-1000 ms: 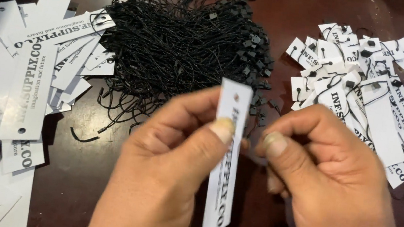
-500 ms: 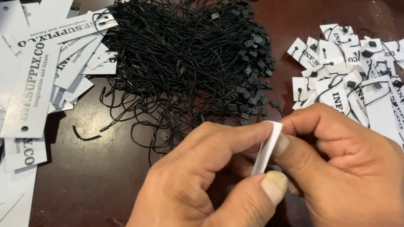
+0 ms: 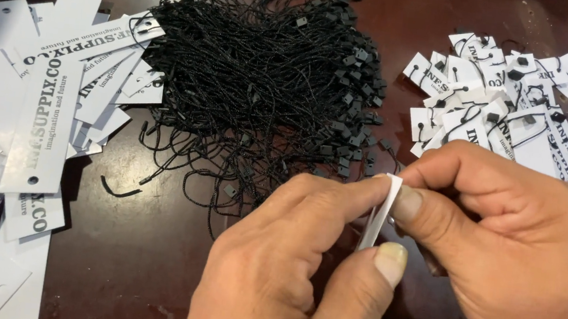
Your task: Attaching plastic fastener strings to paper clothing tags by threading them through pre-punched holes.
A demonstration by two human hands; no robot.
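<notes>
A white paper tag stands edge-on between my two hands, low in the middle of the view. My left hand pinches it from the left with thumb and fingers. My right hand presses on it from the right with the fingertips. Behind the hands lies a big tangled heap of black string loops with small black clasps. Whether a string runs through the held tag is hidden by my fingers.
A spread of loose white printed tags covers the left of the dark brown table. At the right back lies a pile of white tags with black strings through them. One short black string piece lies alone.
The tag was face-on a second ago and now stands edge-on, turned between my fingers. My hands have closed in on it and moved slightly right.
</notes>
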